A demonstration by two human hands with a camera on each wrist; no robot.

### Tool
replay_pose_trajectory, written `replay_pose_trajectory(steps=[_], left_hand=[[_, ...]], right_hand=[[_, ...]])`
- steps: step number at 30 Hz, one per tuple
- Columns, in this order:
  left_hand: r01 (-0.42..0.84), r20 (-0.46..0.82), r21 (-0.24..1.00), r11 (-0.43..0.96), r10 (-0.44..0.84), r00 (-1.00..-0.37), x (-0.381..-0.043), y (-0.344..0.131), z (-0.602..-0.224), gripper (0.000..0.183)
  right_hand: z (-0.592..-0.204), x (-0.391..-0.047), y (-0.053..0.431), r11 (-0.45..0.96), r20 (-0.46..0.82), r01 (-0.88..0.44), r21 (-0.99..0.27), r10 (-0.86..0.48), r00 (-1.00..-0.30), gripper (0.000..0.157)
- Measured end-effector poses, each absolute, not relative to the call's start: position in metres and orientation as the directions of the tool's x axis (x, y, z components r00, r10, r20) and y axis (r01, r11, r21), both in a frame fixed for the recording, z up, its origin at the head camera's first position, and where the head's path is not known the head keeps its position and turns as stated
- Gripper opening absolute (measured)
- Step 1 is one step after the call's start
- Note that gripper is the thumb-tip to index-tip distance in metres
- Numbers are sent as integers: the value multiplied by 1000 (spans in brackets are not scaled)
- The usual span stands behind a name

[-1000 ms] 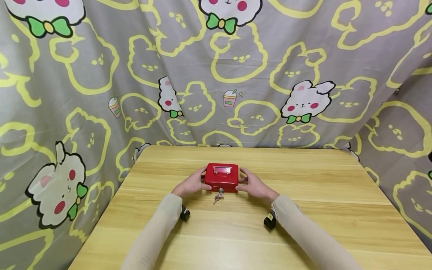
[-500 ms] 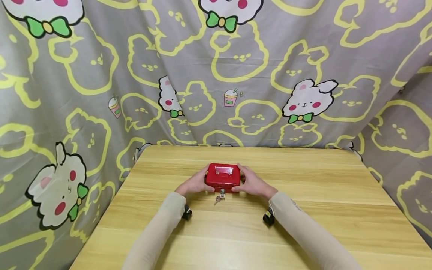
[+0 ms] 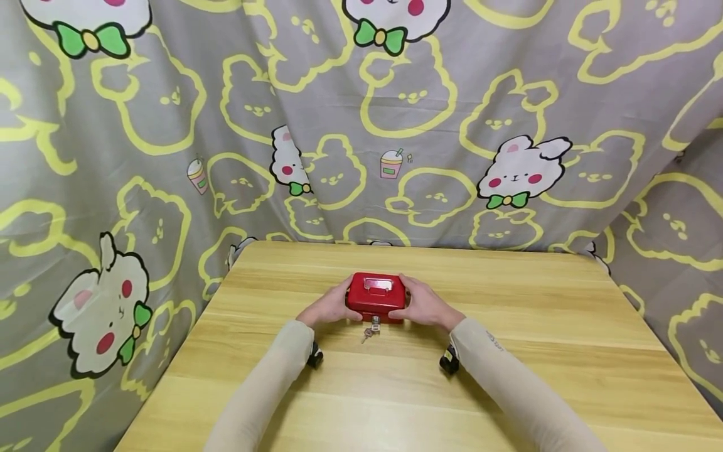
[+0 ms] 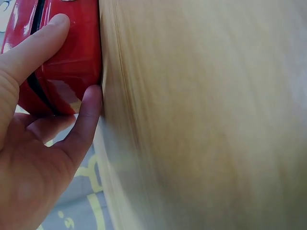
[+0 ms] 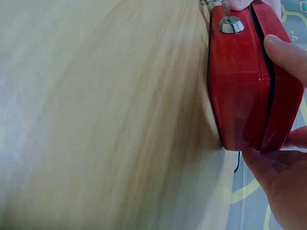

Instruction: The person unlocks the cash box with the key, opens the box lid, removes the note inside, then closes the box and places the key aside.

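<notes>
One red box (image 3: 375, 304) is held between the left grip (image 3: 333, 307) and the right grip (image 3: 422, 304). Each grip is curled round one end of it, with the thumb put on the front and fingers tucked round the side. The box is set on the bench (image 3: 373, 389) and its lid (image 5: 285, 103) is down. To hold it well, both ends should be squeezed just the same, and the box should be kept flat. Only a light press should be put near the dark gap (image 5: 271, 91) under the lid. The keys (image 3: 369, 334), seen between the two thumbs, are best left alone.

Now things are counted: one box, one handle (image 3: 378, 289) on top between the grips, one round silver lock (image 5: 231, 25) on the front, two grips, one bench. The number of keys cannot be told.
</notes>
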State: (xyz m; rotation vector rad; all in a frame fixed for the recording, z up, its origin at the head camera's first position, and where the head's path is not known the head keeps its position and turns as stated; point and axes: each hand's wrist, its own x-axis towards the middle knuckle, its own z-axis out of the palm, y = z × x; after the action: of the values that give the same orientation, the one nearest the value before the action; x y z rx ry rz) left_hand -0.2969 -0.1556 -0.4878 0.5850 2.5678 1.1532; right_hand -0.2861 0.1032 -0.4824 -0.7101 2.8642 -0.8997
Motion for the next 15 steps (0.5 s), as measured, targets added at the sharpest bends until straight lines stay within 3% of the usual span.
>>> replay_pose_trajectory(steps=[9,15], left_hand=[[224,-114,771,597,475,-873,-297,-162,-486,99],[215,-114,794,568,486,-866,-296,-164,-484,95]], right_hand=[[-488,-285,105,699,63,-379,-606,-433,-899,112],[-487,-282,107,695,66,-392,-603,-446,-893,104]])
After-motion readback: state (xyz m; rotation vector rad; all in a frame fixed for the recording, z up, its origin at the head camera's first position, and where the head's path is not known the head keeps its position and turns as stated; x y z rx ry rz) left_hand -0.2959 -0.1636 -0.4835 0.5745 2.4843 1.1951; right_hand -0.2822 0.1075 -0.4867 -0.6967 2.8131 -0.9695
